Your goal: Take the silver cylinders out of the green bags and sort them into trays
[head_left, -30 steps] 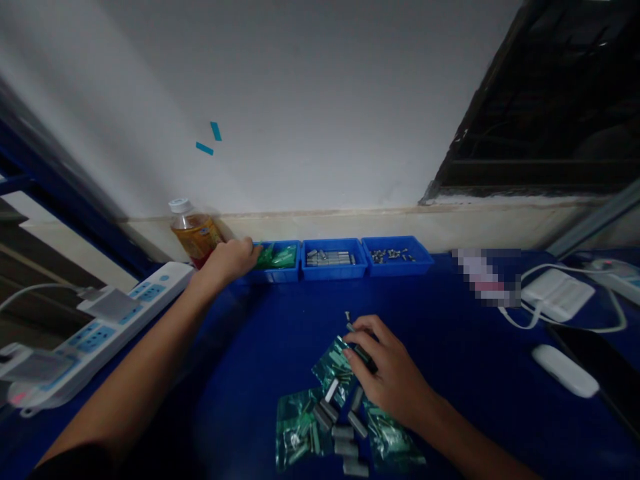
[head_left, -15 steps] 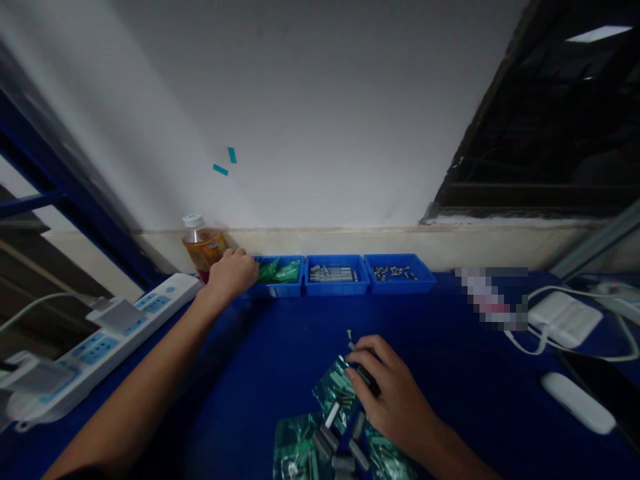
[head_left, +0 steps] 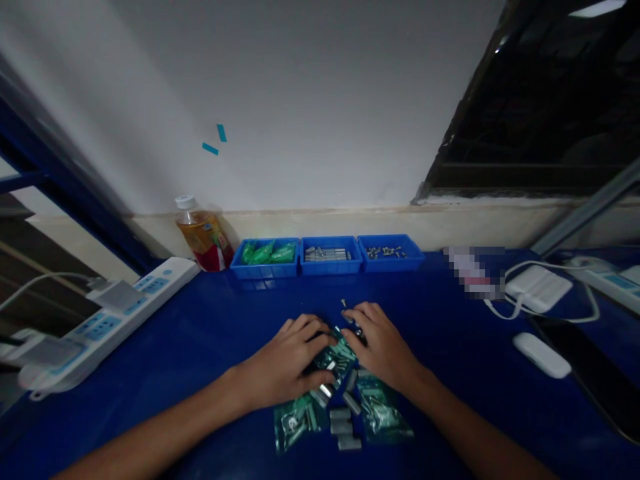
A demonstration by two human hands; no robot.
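My left hand [head_left: 297,357] lies palm down over a green plastic bag [head_left: 323,360], its thumb apart from the fingers. The thumb is near several grey metal cylinders [head_left: 323,393]. Across from it my right hand [head_left: 387,347] is curled, with small metal pieces [head_left: 359,331] showing between thumb and fingers; the palm hides the rest. Just beyond its fingertips stands a small screw [head_left: 343,303]. Closer to me are a left green bag [head_left: 297,423] and a right green bag [head_left: 383,410], both with small parts inside. Between them lie more cylinders [head_left: 345,427].
Along the wall stand three blue trays: one with green bags [head_left: 237,270], one with metal cylinders [head_left: 330,267], one with screws [head_left: 393,265]. A drink bottle [head_left: 203,237] and power strip [head_left: 145,300] are left. A white case [head_left: 543,355], phone [head_left: 590,373] and charger [head_left: 540,288] are right.
My left hand has come back from the green-bag tray to the bags in front of me. My right hand stays by the screw, still curled. The view has tilted down slightly.
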